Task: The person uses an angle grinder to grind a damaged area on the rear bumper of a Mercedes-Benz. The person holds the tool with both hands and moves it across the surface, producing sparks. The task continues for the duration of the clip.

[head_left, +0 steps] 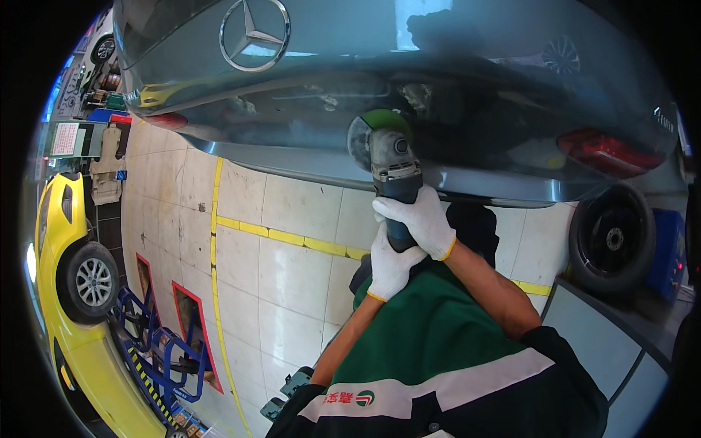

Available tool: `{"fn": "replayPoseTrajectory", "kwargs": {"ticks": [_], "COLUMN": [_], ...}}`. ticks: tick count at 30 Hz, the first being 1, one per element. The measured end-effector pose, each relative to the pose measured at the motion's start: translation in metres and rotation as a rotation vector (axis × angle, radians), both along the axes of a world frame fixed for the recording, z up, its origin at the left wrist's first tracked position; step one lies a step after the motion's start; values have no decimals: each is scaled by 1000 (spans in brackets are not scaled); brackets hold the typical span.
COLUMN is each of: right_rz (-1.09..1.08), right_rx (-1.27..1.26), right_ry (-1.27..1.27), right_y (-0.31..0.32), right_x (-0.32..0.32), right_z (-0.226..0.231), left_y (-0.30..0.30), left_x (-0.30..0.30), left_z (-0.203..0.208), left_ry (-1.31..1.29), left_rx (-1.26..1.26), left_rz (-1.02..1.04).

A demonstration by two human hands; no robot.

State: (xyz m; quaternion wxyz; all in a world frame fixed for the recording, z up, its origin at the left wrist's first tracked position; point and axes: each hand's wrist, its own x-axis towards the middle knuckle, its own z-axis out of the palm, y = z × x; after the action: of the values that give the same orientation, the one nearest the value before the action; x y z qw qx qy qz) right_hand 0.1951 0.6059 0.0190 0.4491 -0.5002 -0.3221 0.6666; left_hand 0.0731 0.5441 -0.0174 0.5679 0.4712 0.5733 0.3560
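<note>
Both my hands wear white gloves and grip an angle grinder (391,162) with a grey body and a round disc under a green guard. My right hand (418,219) wraps the upper part of the dark handle. My left hand (389,264) grips the handle just below it. The disc (360,141) is held against the sanded rear panel of a grey car (307,109), below the boot lid. The panel shows dull, scuffed patches around the disc.
A red tail light (606,152) and a rear wheel (612,237) are at the right. A yellow car (69,277) stands at the left beside a blue scissor lift (157,350). Yellow lines (292,239) cross the tiled floor.
</note>
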Motion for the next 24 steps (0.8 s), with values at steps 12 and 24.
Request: {"fn": "replayPoseTrajectory", "kwargs": {"ticks": [12, 24], "right_rz": [11, -15], "right_rx": [-3, 1], "right_ry": [-6, -25], "right_y": [-1, 1], "right_x": [0, -1], "right_z": [2, 0], "left_y": [0, 2], "left_x": [1, 1], "left_z": [4, 2], "left_ry": [-15, 2], "left_rx": [-6, -4], "left_rz": [-5, -5]}}
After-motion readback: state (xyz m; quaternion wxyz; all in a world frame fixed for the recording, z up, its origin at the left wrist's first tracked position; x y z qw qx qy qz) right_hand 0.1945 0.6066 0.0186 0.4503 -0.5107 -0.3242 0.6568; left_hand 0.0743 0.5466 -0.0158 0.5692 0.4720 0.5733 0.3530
